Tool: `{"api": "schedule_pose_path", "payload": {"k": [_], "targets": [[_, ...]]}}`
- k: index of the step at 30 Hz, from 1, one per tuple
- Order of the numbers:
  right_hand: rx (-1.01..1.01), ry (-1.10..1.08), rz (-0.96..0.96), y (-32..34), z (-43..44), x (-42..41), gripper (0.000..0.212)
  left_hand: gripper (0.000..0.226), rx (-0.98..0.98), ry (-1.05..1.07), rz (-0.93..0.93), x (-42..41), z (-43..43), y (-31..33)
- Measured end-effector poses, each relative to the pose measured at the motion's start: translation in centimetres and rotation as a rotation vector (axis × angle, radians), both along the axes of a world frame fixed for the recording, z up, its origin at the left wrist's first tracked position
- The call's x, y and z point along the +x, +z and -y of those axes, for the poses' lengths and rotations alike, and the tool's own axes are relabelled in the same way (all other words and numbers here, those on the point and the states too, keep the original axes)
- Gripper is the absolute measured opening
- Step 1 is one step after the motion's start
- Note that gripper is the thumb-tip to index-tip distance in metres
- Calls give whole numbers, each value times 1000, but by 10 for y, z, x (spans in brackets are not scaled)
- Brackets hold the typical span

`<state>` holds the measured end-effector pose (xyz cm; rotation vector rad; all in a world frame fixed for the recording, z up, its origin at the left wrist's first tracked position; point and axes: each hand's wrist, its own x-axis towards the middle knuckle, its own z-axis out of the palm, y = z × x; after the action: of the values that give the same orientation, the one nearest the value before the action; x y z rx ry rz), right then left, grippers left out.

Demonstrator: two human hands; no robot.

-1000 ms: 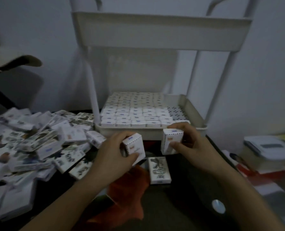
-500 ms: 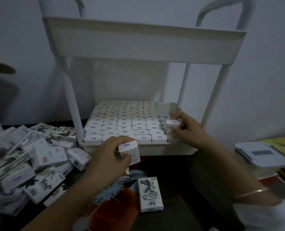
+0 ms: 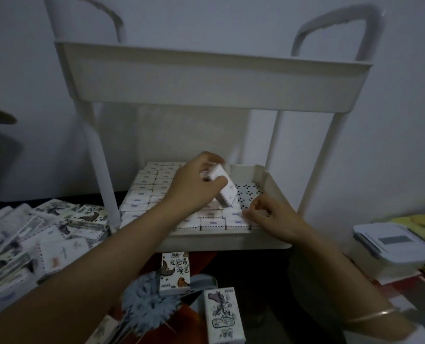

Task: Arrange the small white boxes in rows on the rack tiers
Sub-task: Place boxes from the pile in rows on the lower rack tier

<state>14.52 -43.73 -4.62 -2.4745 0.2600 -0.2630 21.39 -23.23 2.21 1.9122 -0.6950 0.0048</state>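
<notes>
The white rack's lower tier (image 3: 231, 240) holds neat rows of small white boxes (image 3: 144, 194) across its left and middle. A strip of bare perforated floor (image 3: 249, 192) shows at the right. My left hand (image 3: 191, 194) grips one small white box (image 3: 225, 188), tilted above the rows near that gap. My right hand (image 3: 276, 219) is at the tier's front right corner, fingers curled on a box set in the front row; that box is mostly hidden. The upper tier (image 3: 206, 80) sits overhead, its inside out of sight.
A loose pile of boxes (image 3: 45, 232) lies on the left. Two printed boxes (image 3: 175, 274) (image 3: 222, 316) lie in front of the rack, beside a blue-grey fluffy item (image 3: 146, 304). A lidded plastic container (image 3: 392, 247) stands at the right. The rack's posts flank the lower tier.
My left hand has carried its box from in front of the rack up over the lower tier. My right hand has dropped to the front right corner row.
</notes>
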Motion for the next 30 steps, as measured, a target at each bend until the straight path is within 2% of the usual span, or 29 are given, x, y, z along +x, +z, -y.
{"api": "schedule_pose_path", "payload": {"k": [3,5,9,11,13,15,19,21,25,30], "targets": [[-55,-17,113,-2,-3,-5,44,25,55,-33,-57,14,35,0],[-72,-41,137,-2,-6,-9,45,35,144,-61,-79,18,55,-3],[20,-182,234,-4,-10,-10,51,60,569,53,369,24,78,-6],[-1,-183,272,-5,-10,-8,41,65,665,85,478,27,81,-7],[-84,-178,266,-7,-10,-6,28,67,707,49,507,29,80,-9],[-141,-195,253,-7,-10,-5,23,67,729,-48,472,35,75,-9],[-197,-253,151,-6,-9,-1,26,39,676,-229,336,51,64,-19],[-228,-250,112,-4,-11,-1,27,36,631,-237,319,51,64,-29],[-309,-263,38,-4,-15,-2,29,37,585,-189,453,44,72,-36],[-201,-274,71,-2,-18,-1,43,39,739,-186,598,43,72,-43]]}}
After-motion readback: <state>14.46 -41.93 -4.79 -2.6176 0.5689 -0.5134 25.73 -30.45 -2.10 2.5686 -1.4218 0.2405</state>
